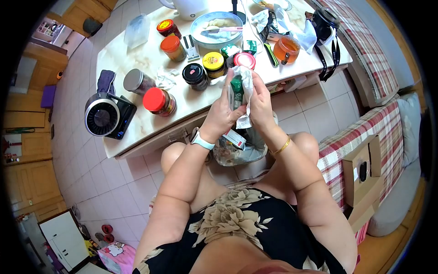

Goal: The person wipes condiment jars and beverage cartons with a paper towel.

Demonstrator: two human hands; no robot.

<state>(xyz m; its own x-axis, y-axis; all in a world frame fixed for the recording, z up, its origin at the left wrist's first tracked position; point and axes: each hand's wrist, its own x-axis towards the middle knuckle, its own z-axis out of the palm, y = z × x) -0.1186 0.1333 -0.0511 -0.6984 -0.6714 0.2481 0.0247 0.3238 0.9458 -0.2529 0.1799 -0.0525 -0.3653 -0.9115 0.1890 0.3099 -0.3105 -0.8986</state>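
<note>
Between my hands, over the near edge of the table, are a small green packet (237,93) and a crumpled white tissue (246,91). My left hand (220,118) is closed on the green packet's left side, thumb across its lower end. My right hand (261,102) has its fingers curled round the white tissue, which lies along the packet's right side. Just below hangs a clear-lined trash bin (237,157) with a white box (235,138) and other litter in it. Beyond my fingertips stand a red-lidded jar (244,60), a yellow-lidded jar (214,64) and a black-lidded jar (195,76).
A small fan (102,115) and more jars stand at the table's left. Farther back are a glass bowl (216,28) with a pink-handled knife across it, a cup of amber tea (286,49) and a black camera (325,25). An open cardboard box (360,173) lies on the plaid seat.
</note>
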